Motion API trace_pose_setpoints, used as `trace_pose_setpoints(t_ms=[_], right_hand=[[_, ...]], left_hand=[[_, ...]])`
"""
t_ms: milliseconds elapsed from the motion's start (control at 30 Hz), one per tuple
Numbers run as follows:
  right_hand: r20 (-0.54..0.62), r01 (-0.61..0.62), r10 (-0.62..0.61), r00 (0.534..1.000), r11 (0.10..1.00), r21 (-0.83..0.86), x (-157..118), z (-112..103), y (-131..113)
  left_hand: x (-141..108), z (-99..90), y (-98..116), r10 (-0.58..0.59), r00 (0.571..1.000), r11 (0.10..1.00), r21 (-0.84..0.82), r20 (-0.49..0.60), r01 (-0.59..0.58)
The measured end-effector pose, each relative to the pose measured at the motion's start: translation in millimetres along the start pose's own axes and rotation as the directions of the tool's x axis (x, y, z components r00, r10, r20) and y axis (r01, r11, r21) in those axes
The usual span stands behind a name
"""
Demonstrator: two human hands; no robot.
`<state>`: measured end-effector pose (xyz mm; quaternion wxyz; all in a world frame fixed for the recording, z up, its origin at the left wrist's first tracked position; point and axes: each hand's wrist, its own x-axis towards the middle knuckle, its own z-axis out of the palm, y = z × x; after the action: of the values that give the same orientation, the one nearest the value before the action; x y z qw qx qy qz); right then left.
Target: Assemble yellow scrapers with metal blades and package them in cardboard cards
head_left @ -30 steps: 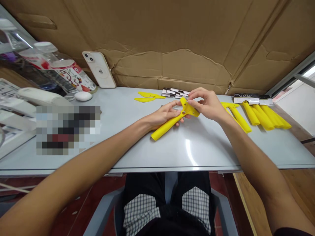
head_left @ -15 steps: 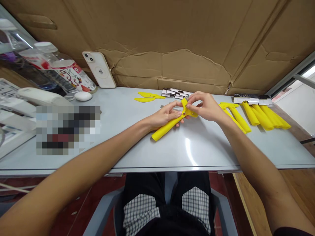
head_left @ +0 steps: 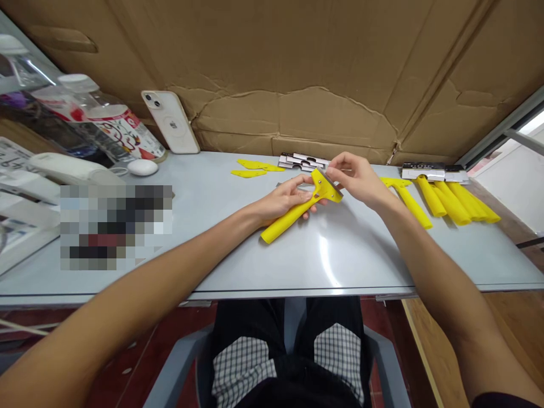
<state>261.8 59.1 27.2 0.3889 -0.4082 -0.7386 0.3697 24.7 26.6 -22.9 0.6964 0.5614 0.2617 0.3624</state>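
My left hand (head_left: 287, 201) is wrapped round the neck of a yellow scraper (head_left: 287, 222), whose handle slants down to the left. The wide scraper head points up to the right, and a grey metal blade (head_left: 334, 185) runs along its far edge. At that edge my right hand (head_left: 355, 177) has its thumb and fingers closed in a pinch; the exact contact is partly hidden. Beyond the hands lie thin yellow plastic pieces (head_left: 250, 174) and a small pile of black-and-silver blade holders (head_left: 300, 161). Another yellow scraper handle (head_left: 414, 205) lies right of my right hand.
Several yellow scrapers (head_left: 457, 204) lie in a row at the right with their dark heads toward the cardboard wall (head_left: 331, 68). A white phone (head_left: 170, 122) leans on the cardboard. Bottles (head_left: 123, 130) and a white mouse (head_left: 143, 167) stand at the left of the grey table (head_left: 238, 266).
My right hand has shifted from over the face of the scraper head to its far blade edge, so the head's face now shows. My left hand keeps its hold.
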Motion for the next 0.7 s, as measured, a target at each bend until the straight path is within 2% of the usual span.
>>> trace_pose_setpoints(t_ms=[33, 100, 133, 200, 300, 367, 433, 500, 633, 700], right_hand=[[-0.038, -0.002, 0.001, 0.999, 0.999, -0.042, 1, -5, 0], [-0.117, -0.004, -0.025, 0.993, 0.972, -0.236, 3, -20, 1], [-0.144, -0.011, -0.048, 0.988, 0.924, -0.383, 4, -30, 3], [-0.133, -0.055, -0.044, 0.99, 0.75, -0.659, 7, -50, 11], [-0.046, -0.131, 0.165, 0.985, 0.555, -0.822, 10, -75, 25], [0.005, -0.162, 0.324, 0.946, 0.487, -0.858, 13, -83, 33], [0.039, -0.172, 0.411, 0.911, 0.463, -0.869, 15, -86, 40], [0.071, -0.159, 0.428, 0.901, 0.478, -0.864, 16, -84, 45], [0.121, -0.129, 0.405, 0.906, 0.539, -0.832, 17, -80, 45], [0.141, -0.091, 0.339, 0.93, 0.583, -0.807, 15, -77, 38]], left_hand=[[1, -0.1, 0, -0.002, 1.0, 1.0, -0.02, -0.02, 0.002], [3, 0.0, -1, -0.014, 0.998, 0.998, -0.056, -0.06, 0.011], [3, 0.0, -1, -0.021, 0.997, 0.997, -0.072, -0.074, 0.015], [4, 0.1, -1, -0.029, 0.996, 0.995, -0.093, -0.09, 0.021], [4, 0.1, -1, -0.031, 0.995, 0.995, -0.099, -0.09, 0.022], [4, 0.1, -1, -0.031, 0.995, 0.995, -0.097, -0.09, 0.022], [4, -0.1, -2, -0.028, 0.996, 0.995, -0.095, -0.089, 0.02], [4, -0.4, -2, -0.023, 0.996, 0.995, -0.094, -0.083, 0.015], [4, -0.6, -2, -0.014, 0.997, 0.996, -0.094, -0.077, 0.006], [5, 0.1, -2, -0.012, 0.996, 0.996, -0.094, -0.091, 0.003]])
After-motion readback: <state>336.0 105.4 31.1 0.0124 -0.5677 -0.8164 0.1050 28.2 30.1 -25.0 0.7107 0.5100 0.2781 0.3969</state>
